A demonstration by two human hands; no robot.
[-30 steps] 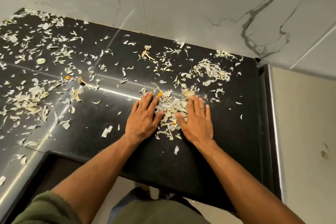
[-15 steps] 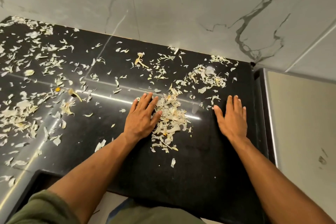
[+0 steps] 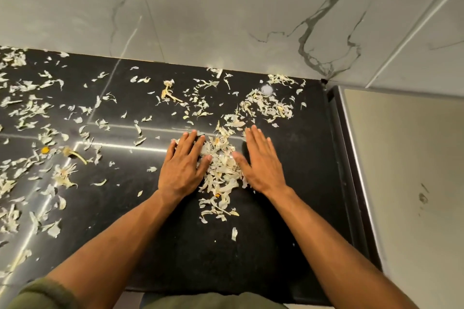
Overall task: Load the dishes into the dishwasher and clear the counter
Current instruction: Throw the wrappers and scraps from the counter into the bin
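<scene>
Since half a second ago, the right hand (image 3: pixel 263 165) has slid in from the right of the frame to the pile of peel scraps (image 3: pixel 221 170) at centre. Left hand (image 3: pixel 183 168) lies flat on its other side. Both hands' fingers are straight, slightly spread, pressing the black counter (image 3: pixel 288 233). No readable writing shows.

Hidden/cropped bits, head view

Counter (image 3: pixel 288 246) is cut by the frame at 9 and 6 o'clock, so the scraps (image 3: pixel 22 108) at 9 o'clock run out of view. Both forearms and the sleeve (image 3: pixel 37 293) are cropped at 6. Right hand (image 3: pixel 262 167) is motion-blurred at the thumb, its palm hiding the counter beneath.
</scene>
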